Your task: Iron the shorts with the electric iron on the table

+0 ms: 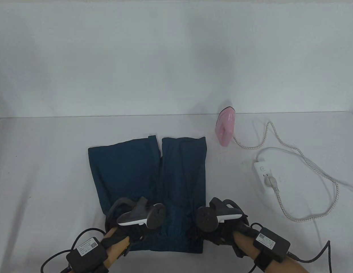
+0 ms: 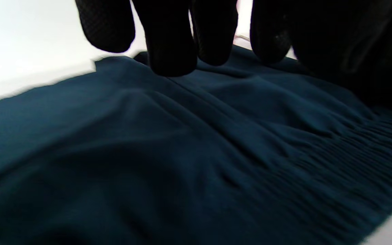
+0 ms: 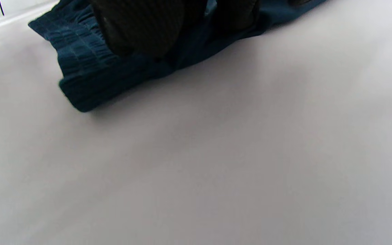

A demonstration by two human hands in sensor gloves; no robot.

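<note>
The dark teal shorts (image 1: 149,182) lie flat on the white surface (image 1: 45,170), legs pointing away from the person; the left hand (image 1: 128,224) rests on the waistband with fingers extended, while the right hand (image 1: 213,224) sits at the waistband's right corner, though whether it presses or pinches the cloth cannot be told. Creases remain near the elastic, so ironing now risks setting them. The pink electric iron (image 1: 225,125) stands upright beyond the shorts' right leg, its cord (image 1: 307,159) looping loosely from the power strip (image 1: 263,176); a snag could tip it.

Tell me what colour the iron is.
Pink; the iron shows best in the table view.
</note>
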